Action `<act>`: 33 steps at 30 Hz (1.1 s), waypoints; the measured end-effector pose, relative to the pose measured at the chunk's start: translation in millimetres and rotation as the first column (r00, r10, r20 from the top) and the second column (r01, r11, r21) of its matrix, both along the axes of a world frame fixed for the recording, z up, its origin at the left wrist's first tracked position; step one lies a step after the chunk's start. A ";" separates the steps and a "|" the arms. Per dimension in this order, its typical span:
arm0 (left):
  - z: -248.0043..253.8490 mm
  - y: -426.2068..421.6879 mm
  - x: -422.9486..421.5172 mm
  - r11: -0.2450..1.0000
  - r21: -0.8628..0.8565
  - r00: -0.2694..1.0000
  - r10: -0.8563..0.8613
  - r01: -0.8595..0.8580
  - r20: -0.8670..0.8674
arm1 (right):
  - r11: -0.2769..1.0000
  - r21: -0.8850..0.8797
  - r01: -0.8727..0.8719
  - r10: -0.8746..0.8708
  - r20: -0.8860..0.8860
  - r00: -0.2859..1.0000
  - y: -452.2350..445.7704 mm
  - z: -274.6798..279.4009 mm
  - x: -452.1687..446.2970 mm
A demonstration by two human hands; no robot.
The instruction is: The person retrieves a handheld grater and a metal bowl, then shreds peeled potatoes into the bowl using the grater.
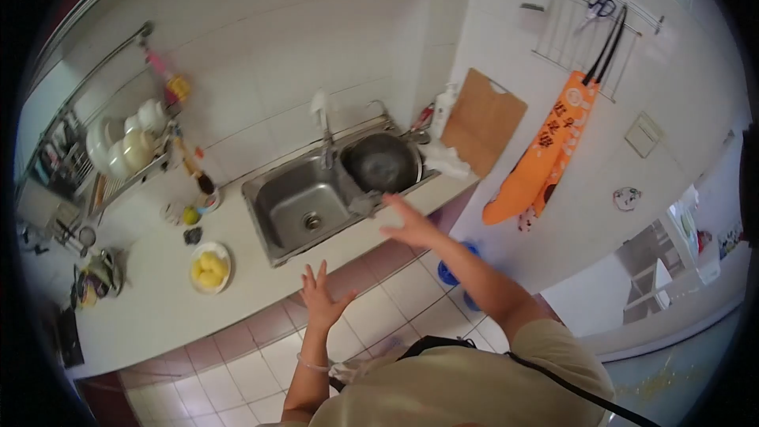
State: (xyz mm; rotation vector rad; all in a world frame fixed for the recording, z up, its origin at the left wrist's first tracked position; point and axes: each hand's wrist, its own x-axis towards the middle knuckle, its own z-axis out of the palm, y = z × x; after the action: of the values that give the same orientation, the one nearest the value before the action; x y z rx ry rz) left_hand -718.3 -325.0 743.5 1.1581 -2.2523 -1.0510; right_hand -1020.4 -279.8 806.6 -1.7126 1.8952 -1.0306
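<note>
My left hand (323, 300) is raised in front of the counter edge, fingers spread and holding nothing. My right hand (411, 226) reaches over the counter's front edge with its fingers stretched out. Closest to it is a grey cloth (364, 203) draped over the divider of the steel sink (276, 255); I cannot tell whether the fingertips touch it. In the right basin sits a dark round pan (383, 160). The left basin has only its drain (312, 221) showing. A faucet (326, 146) stands behind the sink.
On the counter (150, 292), left of the sink, is a white plate with peeled yellow potatoes (209, 267). A dish rack with bowls (130, 146) hangs at left. A wooden cutting board (484, 120) leans right of the sink, beside a white bottle (443, 111). An orange apron (545, 154) hangs nearby.
</note>
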 end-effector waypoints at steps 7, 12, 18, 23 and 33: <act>-76.1 -2.3 -44.7 0.876 0.455 0.908 0.054 0.156 -0.415 | 0.627 -0.241 0.741 -0.427 0.689 0.585 -4.6 219.6 -290.5; -98.3 3.7 -11.7 0.732 0.664 0.955 0.282 -0.155 -0.088 | 0.380 -0.400 0.834 -0.465 0.697 0.546 -14.9 333.6 -426.0; -140.9 -52.0 -48.1 0.669 0.718 0.920 0.376 -0.191 -0.107 | 0.298 -0.406 0.864 -0.602 0.622 0.500 -29.3 399.9 -441.9; -111.6 -96.8 -124.0 0.866 0.484 0.892 0.117 0.124 -0.437 | 0.305 -0.621 0.722 -0.846 0.171 0.505 -38.0 425.6 -617.7; -75.6 -7.2 13.5 0.794 0.444 0.630 0.602 -0.414 -0.490 | -0.022 -0.781 0.624 -0.834 0.359 0.420 -65.8 365.8 -367.7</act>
State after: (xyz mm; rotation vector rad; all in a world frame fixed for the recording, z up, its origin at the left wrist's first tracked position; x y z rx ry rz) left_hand -704.8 -332.2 667.9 1.2346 -1.1707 -1.2896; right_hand -1388.1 -345.7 1172.4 -0.8823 2.8172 -2.7386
